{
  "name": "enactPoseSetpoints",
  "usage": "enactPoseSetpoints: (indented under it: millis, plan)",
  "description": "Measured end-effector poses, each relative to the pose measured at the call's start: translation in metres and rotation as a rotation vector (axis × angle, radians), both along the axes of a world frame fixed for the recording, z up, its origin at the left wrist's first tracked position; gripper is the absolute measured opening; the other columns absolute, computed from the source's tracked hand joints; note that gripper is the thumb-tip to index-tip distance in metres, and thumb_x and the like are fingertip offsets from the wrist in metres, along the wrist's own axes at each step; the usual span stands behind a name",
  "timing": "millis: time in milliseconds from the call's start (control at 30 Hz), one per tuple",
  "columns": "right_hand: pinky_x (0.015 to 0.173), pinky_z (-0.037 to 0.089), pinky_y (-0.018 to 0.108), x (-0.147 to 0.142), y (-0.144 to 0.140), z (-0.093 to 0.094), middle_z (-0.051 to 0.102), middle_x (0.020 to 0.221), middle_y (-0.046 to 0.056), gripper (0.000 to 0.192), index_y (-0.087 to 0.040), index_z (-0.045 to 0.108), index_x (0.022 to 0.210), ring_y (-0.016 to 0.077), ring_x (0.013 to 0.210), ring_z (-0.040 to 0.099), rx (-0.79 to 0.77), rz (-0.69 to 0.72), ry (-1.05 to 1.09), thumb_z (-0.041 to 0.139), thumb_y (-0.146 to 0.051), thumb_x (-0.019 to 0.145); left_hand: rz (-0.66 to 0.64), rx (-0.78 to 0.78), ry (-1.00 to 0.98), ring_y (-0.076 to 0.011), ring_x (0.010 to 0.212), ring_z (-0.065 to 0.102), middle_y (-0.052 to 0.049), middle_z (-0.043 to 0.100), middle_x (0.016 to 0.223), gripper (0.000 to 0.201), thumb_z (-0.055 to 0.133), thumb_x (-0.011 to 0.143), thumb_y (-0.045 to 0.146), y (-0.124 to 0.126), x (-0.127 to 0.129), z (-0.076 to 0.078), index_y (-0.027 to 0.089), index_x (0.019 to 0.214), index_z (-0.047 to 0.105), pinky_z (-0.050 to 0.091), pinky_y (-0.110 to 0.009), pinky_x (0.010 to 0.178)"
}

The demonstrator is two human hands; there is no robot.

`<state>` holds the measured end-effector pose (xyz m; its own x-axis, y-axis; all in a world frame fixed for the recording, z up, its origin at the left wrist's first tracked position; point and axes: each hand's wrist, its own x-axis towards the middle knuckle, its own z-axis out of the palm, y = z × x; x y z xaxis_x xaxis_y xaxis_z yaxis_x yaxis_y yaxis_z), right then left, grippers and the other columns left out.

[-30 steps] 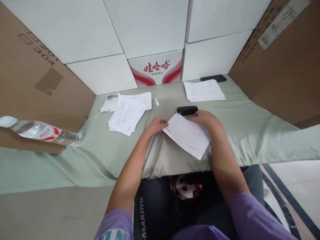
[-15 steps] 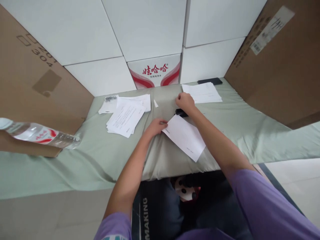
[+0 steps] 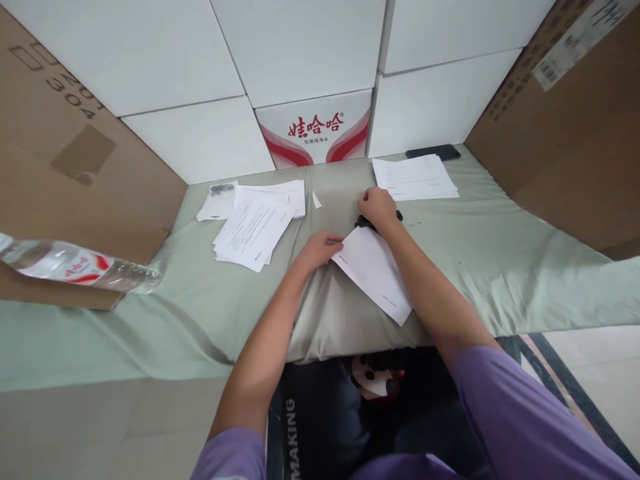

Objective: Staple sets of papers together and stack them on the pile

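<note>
The left hand (image 3: 320, 248) lies curled on the green cloth (image 3: 480, 253) near the table's front edge, its fingertips pinching the left corner of a white sheet (image 3: 373, 270) that lies slanted toward the front edge. The right hand (image 3: 379, 207) is cupped over a black stapler (image 3: 364, 222) just beyond the sheet's far corner, fingers closed down on it; most of the stapler is hidden. Toward the back left lies a loose pile of printed papers (image 3: 253, 227), at the back right corner a neat paper stack (image 3: 415, 178) with a dark phone (image 3: 433, 152) behind it. A water bottle (image 3: 75, 267) lies at the left edge.
</note>
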<state>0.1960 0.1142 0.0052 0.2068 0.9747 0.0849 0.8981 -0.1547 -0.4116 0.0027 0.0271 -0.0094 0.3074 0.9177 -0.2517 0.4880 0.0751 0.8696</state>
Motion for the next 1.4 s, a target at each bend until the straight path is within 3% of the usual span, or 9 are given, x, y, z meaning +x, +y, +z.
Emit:
enactPoseSetpoints:
  millis: [400, 700, 833, 1033, 1300, 1400]
  plan:
    - [0.083, 0.050, 0.041, -0.017, -0.004, 0.009, 0.069, 0.113, 0.021, 0.034, -0.013, 0.067, 0.115, 0.0308, 0.101, 0.067, -0.099, 0.096, -0.210, 0.041, -0.019, 0.095, -0.026, -0.029, 0.048, -0.0087, 0.048, 0.046, -0.003, 0.065, 0.069, 0.039, 0.059, 0.087, 0.031, -0.003, -0.001, 0.006, 0.013, 0.119, 0.071, 0.035, -0.021, 0.045]
    - [0.085, 0.049, 0.038, -0.001, 0.004, 0.003, 0.073, 0.106, 0.012, 0.025, -0.020, 0.073, 0.098, 0.0271, 0.097, 0.065, -0.161, 0.142, -0.026, 0.054, -0.032, 0.085, -0.031, -0.028, 0.064, -0.0093, 0.052, 0.050, -0.005, 0.069, 0.078, 0.039, 0.059, 0.086, 0.030, -0.002, -0.001, 0.004, 0.016, 0.120, 0.071, 0.036, -0.020, 0.046]
    - [0.083, 0.048, 0.037, 0.001, 0.012, 0.003, 0.073, 0.100, 0.009, 0.022, -0.022, 0.073, 0.090, 0.0251, 0.091, 0.065, -0.195, 0.148, 0.039, 0.058, -0.036, 0.082, -0.055, -0.004, 0.068, -0.0086, 0.048, 0.048, -0.004, 0.066, 0.071, 0.038, 0.058, 0.086, 0.031, -0.002, -0.002, 0.003, 0.016, 0.119, 0.071, 0.037, -0.020, 0.046]
    - [0.069, 0.046, 0.028, 0.005, 0.027, 0.009, 0.071, 0.079, 0.009, 0.028, -0.014, 0.070, 0.082, 0.0166, 0.069, 0.061, -0.397, 0.129, 0.311, 0.055, -0.037, 0.086, -0.061, 0.001, 0.073, -0.0088, 0.046, 0.047, -0.002, 0.065, 0.068, 0.039, 0.058, 0.087, 0.030, -0.003, -0.001, 0.006, 0.014, 0.120, 0.070, 0.036, -0.021, 0.046]
    - [0.075, 0.049, 0.032, -0.008, 0.032, 0.035, 0.073, 0.083, 0.011, 0.019, -0.016, 0.075, 0.085, 0.0215, 0.079, 0.064, -0.605, 0.276, 0.047, 0.057, -0.022, 0.082, -0.056, 0.040, 0.115, -0.0090, 0.046, 0.049, -0.005, 0.070, 0.078, 0.037, 0.058, 0.087, 0.029, -0.002, 0.000, 0.003, 0.016, 0.119, 0.070, 0.039, -0.022, 0.048]
    - [0.077, 0.050, 0.034, -0.015, 0.032, 0.039, 0.073, 0.084, 0.014, 0.023, -0.013, 0.075, 0.093, 0.0245, 0.081, 0.066, -0.581, 0.244, 0.040, 0.055, -0.022, 0.083, -0.058, 0.046, 0.126, -0.0096, 0.048, 0.051, -0.006, 0.071, 0.080, 0.037, 0.058, 0.087, 0.028, -0.001, 0.000, 0.004, 0.016, 0.119, 0.070, 0.040, -0.022, 0.049]
